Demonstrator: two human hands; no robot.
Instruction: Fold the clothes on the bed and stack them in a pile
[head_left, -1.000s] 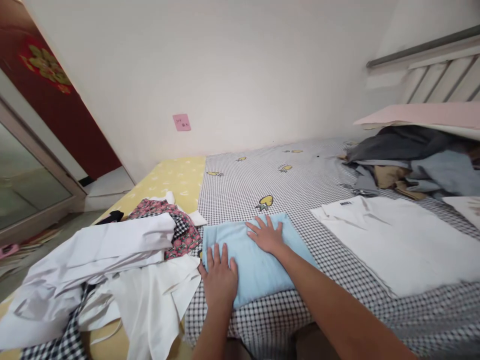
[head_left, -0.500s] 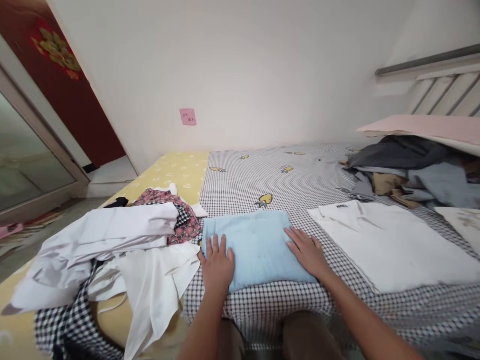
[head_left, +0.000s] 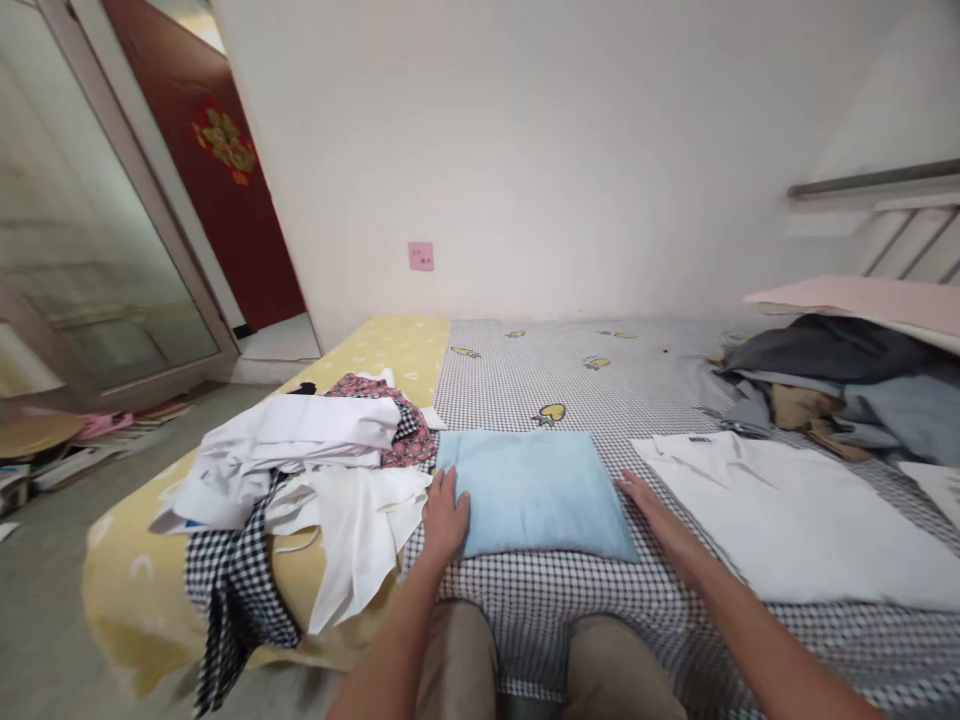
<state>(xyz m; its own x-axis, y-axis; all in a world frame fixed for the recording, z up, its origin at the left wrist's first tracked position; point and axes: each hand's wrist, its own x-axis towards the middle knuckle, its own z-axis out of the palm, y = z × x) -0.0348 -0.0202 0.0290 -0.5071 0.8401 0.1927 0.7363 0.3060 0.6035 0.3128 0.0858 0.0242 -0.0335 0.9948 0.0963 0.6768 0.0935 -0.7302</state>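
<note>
A light blue folded cloth (head_left: 529, 500) lies flat on the checked bedsheet (head_left: 517, 370) in front of my knees; what garment it is does not show. At its left edge is my left hand (head_left: 446, 515), open, the thumb over the cloth. My right hand (head_left: 660, 515) is open too, fingers stretched, turned on its side just right of the cloth and apart from it. Beyond that hand, a folded white shirt (head_left: 787, 510) rests on the sheet with its collar toward the wall.
Left on the yellow bedding (head_left: 409, 350) are heaped white garments (head_left: 300, 430), a black-and-white checked cloth (head_left: 232, 575) hanging over the edge, and a floral piece (head_left: 409, 440). A pile of dark and grey clothes (head_left: 825, 350) lies far right under a pink board (head_left: 862, 300).
My right hand has come off the blue cloth to its right side. My left hand has slid to the left edge. The view has tilted up and turned left.
</note>
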